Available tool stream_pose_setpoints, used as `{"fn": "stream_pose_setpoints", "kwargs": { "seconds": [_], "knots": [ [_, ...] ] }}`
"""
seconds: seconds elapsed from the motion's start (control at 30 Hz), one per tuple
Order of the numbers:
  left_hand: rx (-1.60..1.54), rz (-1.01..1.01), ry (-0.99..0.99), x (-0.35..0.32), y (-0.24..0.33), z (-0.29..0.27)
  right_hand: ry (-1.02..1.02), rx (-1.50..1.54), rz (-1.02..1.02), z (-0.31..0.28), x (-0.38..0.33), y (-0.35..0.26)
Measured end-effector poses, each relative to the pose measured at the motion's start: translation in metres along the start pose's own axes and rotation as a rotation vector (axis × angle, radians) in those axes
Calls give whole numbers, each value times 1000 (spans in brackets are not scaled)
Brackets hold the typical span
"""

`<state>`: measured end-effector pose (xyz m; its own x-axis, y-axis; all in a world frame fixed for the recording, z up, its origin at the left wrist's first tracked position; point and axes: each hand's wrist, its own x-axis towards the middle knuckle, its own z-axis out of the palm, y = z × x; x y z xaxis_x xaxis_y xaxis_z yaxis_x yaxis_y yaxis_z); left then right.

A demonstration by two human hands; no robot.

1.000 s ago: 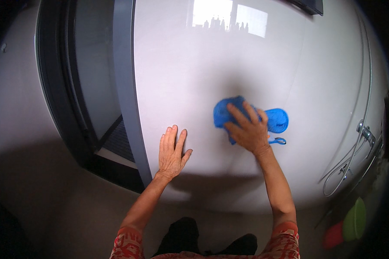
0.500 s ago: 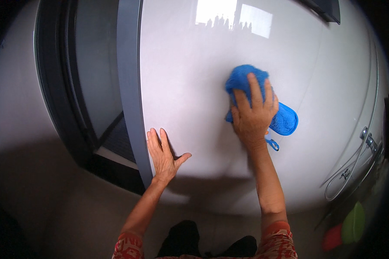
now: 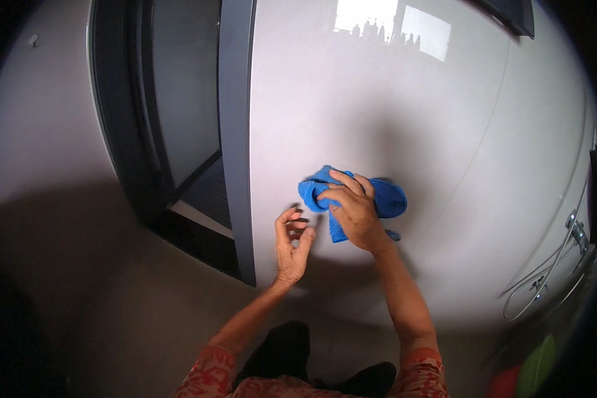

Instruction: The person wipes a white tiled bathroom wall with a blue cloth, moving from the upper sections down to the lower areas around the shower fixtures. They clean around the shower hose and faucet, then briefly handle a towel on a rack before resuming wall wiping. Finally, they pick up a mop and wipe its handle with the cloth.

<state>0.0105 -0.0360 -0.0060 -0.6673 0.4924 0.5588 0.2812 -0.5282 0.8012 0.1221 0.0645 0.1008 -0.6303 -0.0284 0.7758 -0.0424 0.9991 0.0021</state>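
Observation:
A bunched blue cleaning cloth is gripped in my right hand, in front of the glossy white wall. One rounded, edged end of the cloth sticks out to the right of the hand, and a folded corner hangs below it. My left hand is just left of the cloth, empty. Its fingers are half curled and apart from the thumb, and a small gap separates it from the cloth.
Left of the wall stands a dark grey door frame with a frosted panel. At the right hang a shower mixer and its hose. A green basin and a red one sit at lower right. A dark fixture is at the top.
My right hand has brought the cloth down and to the left. My left hand has come off the wall beside the door frame, moved right toward the cloth, and curled its fingers.

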Motion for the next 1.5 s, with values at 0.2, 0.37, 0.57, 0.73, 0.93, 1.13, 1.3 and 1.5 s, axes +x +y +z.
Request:
{"fn": "stream_pose_setpoints", "kwargs": {
  "seconds": [0.2,0.37,0.57,0.73,0.93,1.13,1.3,1.5],
  "knots": [
    [-689,-417,101,-3,45,67,-235,804,307,-35,-16,-7],
    [-255,119,269,4,68,113,305,-193,88,-126,-42,26],
    [734,471,213,7,54,196,411,-793,206,-146,-58,76],
    [908,675,225,1,-3,186,413,-902,153,-118,-100,86],
    [944,707,411,44,-39,147,483,-1025,54,-92,-143,124],
    [893,600,472,79,-50,128,510,-1023,73,-90,-109,140],
    [964,400,482,110,-35,133,488,-990,69,-133,-26,146],
    [906,191,473,85,-60,143,453,-965,70,-159,15,153]
  ]
}}
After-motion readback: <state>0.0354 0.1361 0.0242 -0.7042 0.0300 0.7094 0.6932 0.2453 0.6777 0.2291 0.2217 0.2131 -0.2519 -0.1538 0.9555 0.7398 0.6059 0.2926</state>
